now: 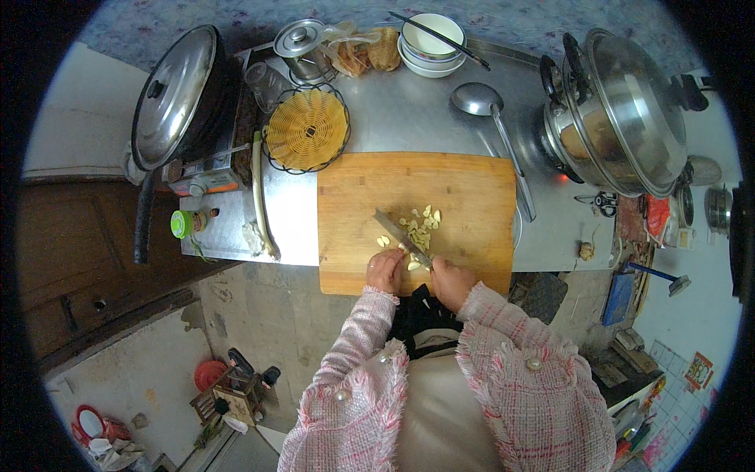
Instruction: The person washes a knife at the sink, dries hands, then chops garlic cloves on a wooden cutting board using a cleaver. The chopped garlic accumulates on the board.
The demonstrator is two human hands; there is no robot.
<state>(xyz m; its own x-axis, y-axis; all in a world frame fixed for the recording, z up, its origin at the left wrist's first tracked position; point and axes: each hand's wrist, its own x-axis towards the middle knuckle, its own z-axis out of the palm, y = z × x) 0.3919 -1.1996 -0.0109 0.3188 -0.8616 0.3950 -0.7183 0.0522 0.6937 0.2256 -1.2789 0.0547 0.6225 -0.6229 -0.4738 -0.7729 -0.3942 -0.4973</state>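
My right hand (pixel 454 284) is closed around the handle of a kitchen knife (pixel 403 238), whose blade slants up and left over a wooden cutting board (pixel 360 183). Close beside the blade, the fingertips of my left hand (pixel 385 270) press a small garlic clove (pixel 402 246) against the board. Sliced garlic (pixel 419 235) lies in a loose pile just beyond the blade. Two pale garlic pieces (pixel 383 241) rest left of the knife, and another clove (pixel 414 265) sits between my hands. The fingers partly hide the clove they hold.
A woven basket (pixel 307 130) touches the board's far left side, near a leek-like stalk (pixel 258 194). Beyond the board are a metal ladle (pixel 479 99) and stacked bowls (pixel 433 35) with chopsticks across them. A lidded wok (pixel 177 94) stands left, a large steamer pot (pixel 631 112) right.
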